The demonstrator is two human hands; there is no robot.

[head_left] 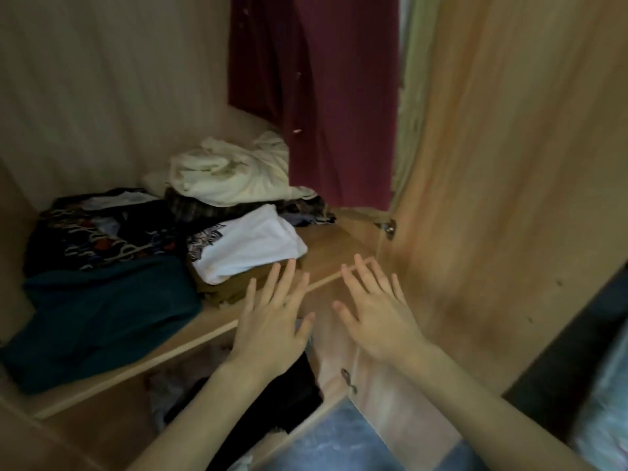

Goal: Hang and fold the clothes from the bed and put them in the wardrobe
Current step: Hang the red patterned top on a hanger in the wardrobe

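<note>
Hands (323, 321) apparently just beside clothes (251, 246).

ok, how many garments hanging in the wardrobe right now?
1 clearly: a maroon garment hanging at the back right, above the shelf. A pale green strip beside it, by the door edge, may be a second; more may be hidden.

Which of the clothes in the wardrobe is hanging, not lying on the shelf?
The maroon garment at the back right hangs down; the teal, patterned, white and cream pieces all lie on the shelf.

two hands (272, 321), one hanging maroon garment (326, 96), one wardrobe shelf (339, 246)
</note>
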